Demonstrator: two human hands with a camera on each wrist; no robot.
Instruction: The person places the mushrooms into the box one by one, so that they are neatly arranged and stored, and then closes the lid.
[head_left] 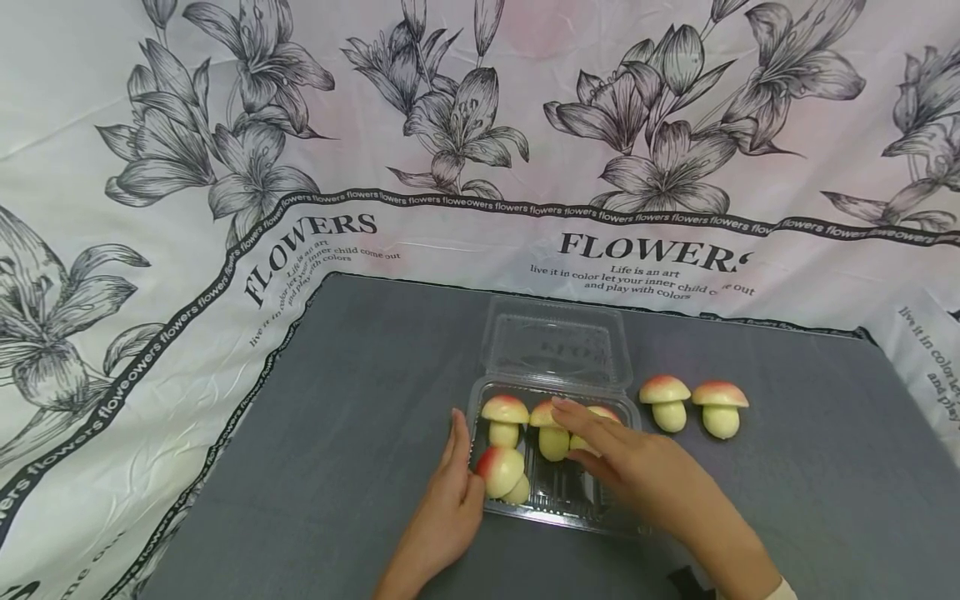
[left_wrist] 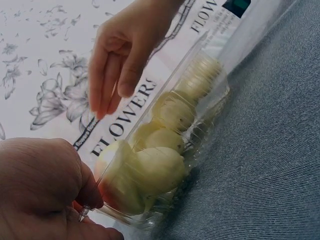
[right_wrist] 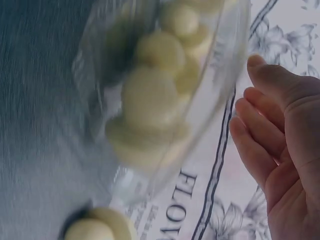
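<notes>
1. Four mushrooms [head_left: 505, 410] are held in the clear tray [head_left: 562, 493] on the table [head_left: 360, 400]; two loose mushrooms [head_left: 665, 392] are seen to its right.
2. The tray's left edge is pinched by the left hand [head_left: 442, 502]; it could be tipped or dragged if that edge were lifted or pulled.
3. The right hand [head_left: 648, 462] is held above the tray, fingers extended, nothing gripped; the mushrooms below could be toppled if they were brushed by its fingertips.
4. The near left mushroom [head_left: 498, 471] is tilted, with bare floor beside it, so it could be rolled by a jolt.
5. The loose mushrooms could be knocked away by a wide swing of the right forearm.
6. The mushroom at the far right of the tray is largely covered by the right hand, as is the near right corner.
7. The tray is blurred in the right wrist view; a dark item [head_left: 688, 583] is cut off at the head view's bottom edge and cannot be identified.
</notes>
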